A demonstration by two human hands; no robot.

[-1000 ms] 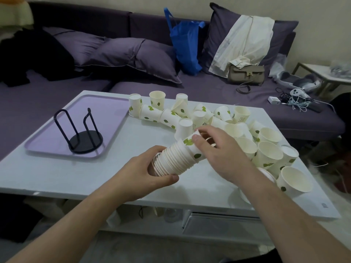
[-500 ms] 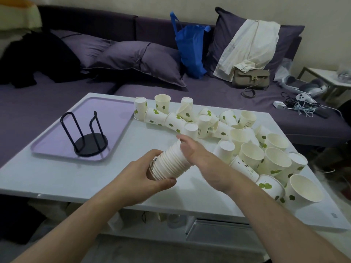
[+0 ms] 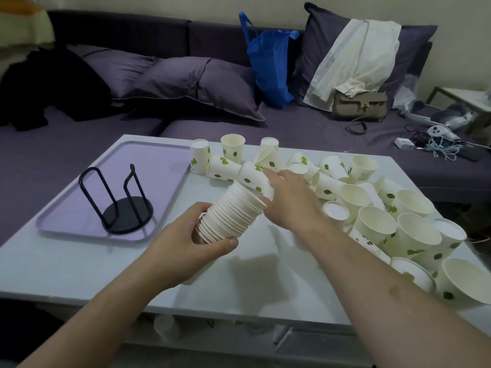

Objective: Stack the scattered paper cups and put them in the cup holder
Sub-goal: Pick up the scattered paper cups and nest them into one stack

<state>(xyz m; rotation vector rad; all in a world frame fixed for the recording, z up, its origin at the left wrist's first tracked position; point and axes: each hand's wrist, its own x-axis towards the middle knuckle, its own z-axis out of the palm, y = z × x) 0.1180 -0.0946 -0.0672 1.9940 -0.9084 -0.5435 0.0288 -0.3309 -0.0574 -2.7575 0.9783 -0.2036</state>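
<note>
My left hand [image 3: 186, 245] grips a long stack of nested white paper cups [image 3: 232, 209], tilted with its open end up and to the right. My right hand [image 3: 291, 201] reaches just past that end. Its fingers and thumb close around a leaf-printed paper cup [image 3: 249, 177] lying on its side on the table. Many more loose cups [image 3: 377, 227] lie and stand scattered over the table's back and right side. The black wire cup holder [image 3: 125, 205] stands with nothing in it on a purple tray [image 3: 66, 221] at the left.
The white low table [image 3: 79, 266] has its front edge close to me. Behind it is a purple sofa [image 3: 305, 128] with cushions, a blue bag [image 3: 271, 67], a handbag and cables. A small side table [image 3: 470, 96] stands far right.
My right hand has left the top of the stack and moved up and away to the lying cup behind it. The stack in my left hand has stayed in place.
</note>
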